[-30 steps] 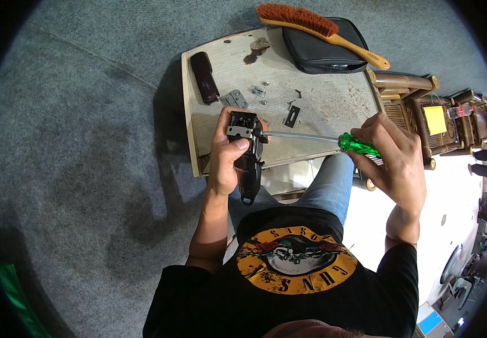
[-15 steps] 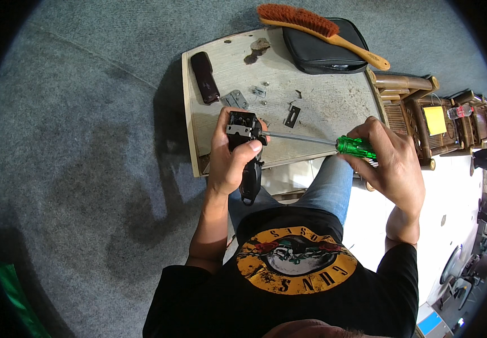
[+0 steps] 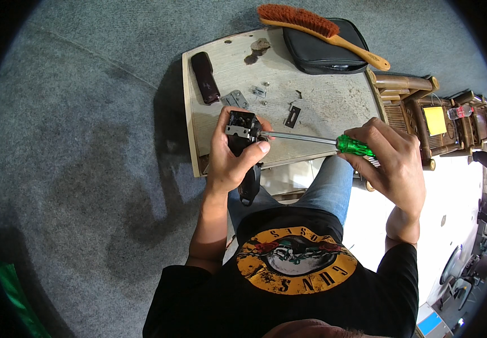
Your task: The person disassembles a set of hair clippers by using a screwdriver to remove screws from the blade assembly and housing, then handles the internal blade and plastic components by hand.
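Observation:
My left hand is wrapped round an opened black hair clipper, its thumb pressing on the side. Metal and inner parts show at the clipper's upper end. In my right hand is the green handle of a screwdriver, gripped between thumb and fingers. The long shaft runs left, nearly level, and its tip meets the clipper's right side beside my left thumb. What exactly the tip touches is too small to tell. Beyond the clipper lie a flat metal blade plate and a black slotted plate.
A dark maroon cover lies at the left of the wooden tabletop. Small metal pieces and hair clippings are scattered about. At the far right, a brush rests on a black zip case. Bamboo furniture adjoins the right side.
My left thumb has shifted slightly right along the clipper. My right hand has turned a little on the screwdriver handle; the tip stays at the clipper's side.

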`<action>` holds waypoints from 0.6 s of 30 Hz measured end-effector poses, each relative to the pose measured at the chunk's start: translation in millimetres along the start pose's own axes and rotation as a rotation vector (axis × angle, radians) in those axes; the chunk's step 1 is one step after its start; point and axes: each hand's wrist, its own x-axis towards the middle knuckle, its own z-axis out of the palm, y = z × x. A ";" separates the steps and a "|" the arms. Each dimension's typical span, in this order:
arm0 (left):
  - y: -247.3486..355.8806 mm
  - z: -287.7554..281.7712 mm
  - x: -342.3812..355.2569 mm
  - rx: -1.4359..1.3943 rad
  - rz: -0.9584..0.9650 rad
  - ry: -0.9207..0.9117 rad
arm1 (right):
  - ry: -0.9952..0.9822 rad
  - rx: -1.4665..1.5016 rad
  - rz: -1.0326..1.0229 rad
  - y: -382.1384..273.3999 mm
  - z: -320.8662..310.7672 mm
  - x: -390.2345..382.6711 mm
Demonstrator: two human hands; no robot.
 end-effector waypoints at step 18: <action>1.1 -2.8 0.3 0.061 -0.039 0.007 | 0.059 -0.084 -0.058 -7.9 -8.1 1.5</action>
